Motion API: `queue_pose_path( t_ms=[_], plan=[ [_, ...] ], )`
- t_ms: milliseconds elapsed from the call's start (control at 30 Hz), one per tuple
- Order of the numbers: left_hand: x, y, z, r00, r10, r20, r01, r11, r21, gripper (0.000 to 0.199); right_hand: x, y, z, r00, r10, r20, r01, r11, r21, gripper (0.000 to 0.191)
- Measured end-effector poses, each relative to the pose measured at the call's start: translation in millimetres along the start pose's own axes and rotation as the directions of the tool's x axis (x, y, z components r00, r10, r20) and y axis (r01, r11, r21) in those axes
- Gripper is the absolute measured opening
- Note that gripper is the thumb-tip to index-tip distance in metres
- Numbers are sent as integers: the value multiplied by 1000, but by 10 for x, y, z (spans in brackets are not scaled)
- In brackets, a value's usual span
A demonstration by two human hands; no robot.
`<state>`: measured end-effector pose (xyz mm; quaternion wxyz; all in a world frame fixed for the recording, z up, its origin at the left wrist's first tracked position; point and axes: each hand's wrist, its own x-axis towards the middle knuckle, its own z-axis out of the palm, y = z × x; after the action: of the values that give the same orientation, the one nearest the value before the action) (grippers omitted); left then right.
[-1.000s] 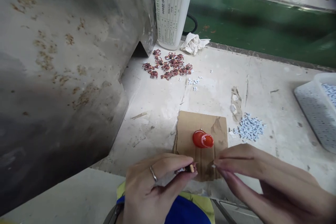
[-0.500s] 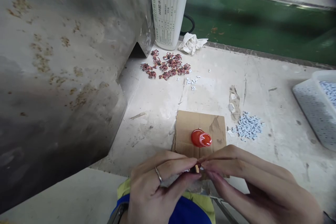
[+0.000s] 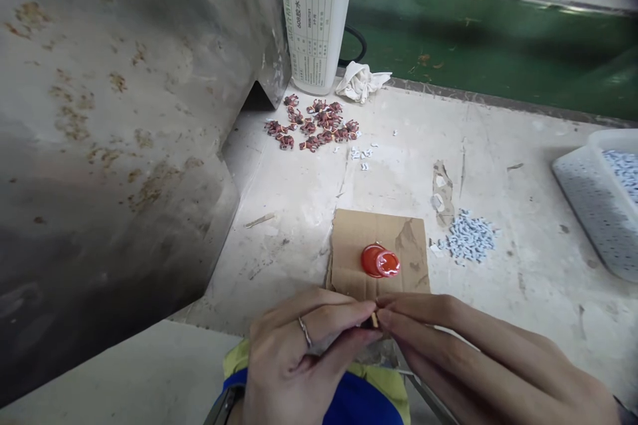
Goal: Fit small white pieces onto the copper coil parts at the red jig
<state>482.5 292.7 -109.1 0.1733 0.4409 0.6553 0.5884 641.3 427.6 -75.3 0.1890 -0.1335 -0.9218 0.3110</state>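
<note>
My left hand (image 3: 309,352), a ring on one finger, pinches a small dark figurine (image 3: 369,323) with a yellow-orange band between thumb and forefinger. My right hand (image 3: 463,352) presses its closed fingertips against the figurine's right side; fingers cover most of the piece. Just beyond the hands, a small red cup (image 3: 375,260) with a glossy wet-looking top rests on a brown cardboard square (image 3: 346,246). To the right of the cardboard lies a heap of tiny pale blue-grey parts (image 3: 471,238).
Reddish-brown figurines (image 3: 326,121) lie in a group at the back, several loose pale bits (image 3: 363,154) beside them. Behind stand a white labelled jug (image 3: 314,20) and a crumpled cloth (image 3: 361,82). A stained metal housing (image 3: 124,113) blocks the left; a white basket (image 3: 588,192) stands right.
My right fingers have lowered and closed in tighter on the figurine's right side. A small pale bit seen by the right fingertips is now hidden. The view has shifted slightly.
</note>
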Motion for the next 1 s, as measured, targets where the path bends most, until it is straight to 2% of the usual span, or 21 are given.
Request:
queue_pose_path(
  t_ms=[133, 267, 367, 467, 567, 700, 833, 1000],
  plan=[
    [-6, 19, 34, 1000, -16, 23, 17, 999, -30, 15, 12, 11, -26, 1000, -21, -1, 21, 999, 29, 29],
    [-41, 19, 75, 998, -58, 16, 58, 997, -44, 14, 64, 4, -54, 998, 7, 68, -15, 993, 119, 31],
    [-55, 28, 67, 1000, -20, 11, 21, 999, -28, 21, 82, -2, -57, 996, 62, 67, -75, 976, 204, 36],
    [-84, 50, 56, 1000, -3, 16, 3, 999, 45, 31, 89, 10, -47, 996, 67, 62, -80, 966, 246, 37],
    [-153, 66, 80, 998, -41, -56, 46, 995, 85, 42, 133, 23, -41, 994, 47, 98, -75, 949, 307, 34],
    [-216, 67, 88, 990, -45, -136, 60, 992, 113, 42, 252, 7, -57, 986, 50, 158, -108, 919, 380, 34],
    [-141, 82, -23, 997, 24, -78, -11, 987, 163, 39, 331, -18, -98, 987, 37, 154, -90, 931, 353, 33],
    [-38, 129, -143, 999, 42, 9, -42, 996, 77, 31, 334, -32, -138, 995, -28, 92, -3, 947, 320, 34]
  ],
)
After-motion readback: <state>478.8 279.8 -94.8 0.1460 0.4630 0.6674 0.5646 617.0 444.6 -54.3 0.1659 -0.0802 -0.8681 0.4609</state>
